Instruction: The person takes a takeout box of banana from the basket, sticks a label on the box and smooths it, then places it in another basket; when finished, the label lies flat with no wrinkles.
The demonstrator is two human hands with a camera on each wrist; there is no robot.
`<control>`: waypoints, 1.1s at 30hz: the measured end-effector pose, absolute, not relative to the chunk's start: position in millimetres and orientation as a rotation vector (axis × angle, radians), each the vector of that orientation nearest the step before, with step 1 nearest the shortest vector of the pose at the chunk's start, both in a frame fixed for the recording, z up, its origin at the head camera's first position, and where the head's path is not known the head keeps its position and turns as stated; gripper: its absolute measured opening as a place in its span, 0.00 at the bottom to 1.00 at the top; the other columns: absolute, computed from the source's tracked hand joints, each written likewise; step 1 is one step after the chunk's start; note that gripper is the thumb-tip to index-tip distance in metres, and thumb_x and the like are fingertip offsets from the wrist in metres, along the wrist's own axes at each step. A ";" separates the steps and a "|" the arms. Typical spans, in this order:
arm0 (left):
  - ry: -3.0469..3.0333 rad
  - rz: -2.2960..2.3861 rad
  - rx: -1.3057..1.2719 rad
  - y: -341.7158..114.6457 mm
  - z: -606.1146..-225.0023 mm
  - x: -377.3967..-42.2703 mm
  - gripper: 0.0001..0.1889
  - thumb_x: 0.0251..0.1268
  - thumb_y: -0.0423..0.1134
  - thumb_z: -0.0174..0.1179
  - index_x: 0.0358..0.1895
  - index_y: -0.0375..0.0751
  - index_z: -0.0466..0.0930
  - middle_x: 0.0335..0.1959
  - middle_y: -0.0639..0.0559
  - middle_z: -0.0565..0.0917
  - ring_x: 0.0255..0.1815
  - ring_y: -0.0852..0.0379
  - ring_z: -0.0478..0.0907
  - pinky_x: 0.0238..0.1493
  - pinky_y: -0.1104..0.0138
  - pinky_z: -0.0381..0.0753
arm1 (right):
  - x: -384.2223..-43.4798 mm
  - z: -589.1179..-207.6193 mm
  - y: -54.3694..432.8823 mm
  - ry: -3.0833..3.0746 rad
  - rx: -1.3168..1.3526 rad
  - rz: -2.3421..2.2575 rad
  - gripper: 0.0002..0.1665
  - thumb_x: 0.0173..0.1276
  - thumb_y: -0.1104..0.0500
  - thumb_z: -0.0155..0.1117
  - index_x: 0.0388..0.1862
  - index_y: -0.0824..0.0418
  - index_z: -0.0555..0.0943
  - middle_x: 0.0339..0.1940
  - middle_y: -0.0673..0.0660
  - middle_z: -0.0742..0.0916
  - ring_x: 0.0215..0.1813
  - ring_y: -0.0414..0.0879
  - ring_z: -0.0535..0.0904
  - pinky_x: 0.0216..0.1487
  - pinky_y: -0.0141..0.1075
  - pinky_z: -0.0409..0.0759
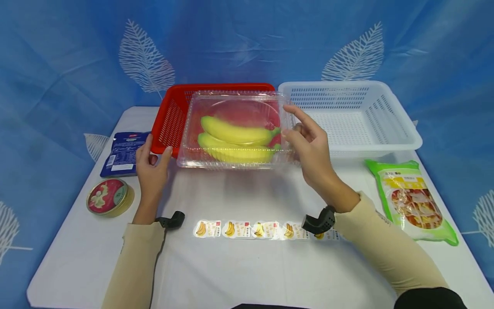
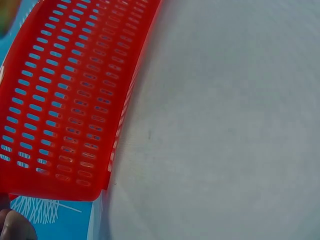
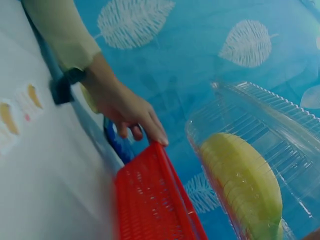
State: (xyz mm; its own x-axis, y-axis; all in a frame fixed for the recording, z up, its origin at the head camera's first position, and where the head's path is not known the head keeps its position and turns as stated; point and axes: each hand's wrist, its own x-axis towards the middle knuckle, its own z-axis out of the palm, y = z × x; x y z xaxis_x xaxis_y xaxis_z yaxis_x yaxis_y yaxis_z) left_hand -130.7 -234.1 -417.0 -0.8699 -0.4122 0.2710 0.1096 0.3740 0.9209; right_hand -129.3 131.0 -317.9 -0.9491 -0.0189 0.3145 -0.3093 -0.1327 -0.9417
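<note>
A clear plastic clamshell box (image 1: 231,99) with yellow-green bananas (image 1: 235,131) inside is held up over the red basket (image 1: 167,124). My right hand (image 1: 314,150) grips the box by its right edge, thumb at the near side. In the right wrist view the box (image 3: 250,115) hangs tilted beside the basket (image 3: 150,200). At the basket's near left corner, my left hand (image 1: 152,171) holds the rim between thumb and fingers. The left wrist view shows the basket's slotted side wall (image 2: 75,100) and some fingertips (image 2: 17,227) at the lower left.
A white basket (image 1: 405,139) stands right of the red one. A blue pouch (image 1: 125,154) and a round tin (image 1: 109,197) lie at the left. A green food bag (image 1: 414,201) lies at the right. A strip of banana stickers (image 1: 235,229) lies on the white table (image 1: 231,274).
</note>
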 end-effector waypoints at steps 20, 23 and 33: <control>-2.122 -1.600 0.248 -221.8 -398.3 -121.1 0.36 0.73 0.39 0.63 0.80 0.40 0.59 0.61 0.49 0.67 0.36 0.60 0.60 0.37 0.76 0.64 | -57.1 -359.5 169.8 -1.995 0.590 2.269 0.32 0.66 0.79 0.54 0.70 0.68 0.74 0.29 0.53 0.68 0.15 0.42 0.60 0.12 0.35 0.57; -2.131 -1.592 0.255 -218.3 -391.7 -116.9 0.35 0.74 0.39 0.62 0.80 0.40 0.59 0.62 0.46 0.67 0.35 0.62 0.60 0.37 0.77 0.65 | -53.2 -371.5 171.9 -2.003 0.590 2.269 0.32 0.65 0.79 0.54 0.69 0.70 0.74 0.28 0.52 0.67 0.15 0.42 0.58 0.13 0.35 0.57; -2.134 -1.589 0.252 -223.3 -402.3 -123.5 0.36 0.73 0.40 0.63 0.80 0.43 0.59 0.63 0.46 0.67 0.35 0.62 0.59 0.37 0.75 0.63 | -51.6 -405.1 176.4 -1.967 0.555 2.305 0.32 0.66 0.77 0.53 0.70 0.67 0.74 0.28 0.52 0.67 0.17 0.39 0.60 0.17 0.33 0.61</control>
State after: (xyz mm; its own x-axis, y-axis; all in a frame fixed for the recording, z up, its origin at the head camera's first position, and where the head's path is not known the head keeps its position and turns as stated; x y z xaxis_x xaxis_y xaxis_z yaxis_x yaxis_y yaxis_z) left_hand -123.5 -223.3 -402.3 -0.8752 -0.4111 0.2549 0.1263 0.3145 0.9408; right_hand -51.6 176.4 -405.1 -0.9333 -0.1841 0.3082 -0.2755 -0.1835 -0.9436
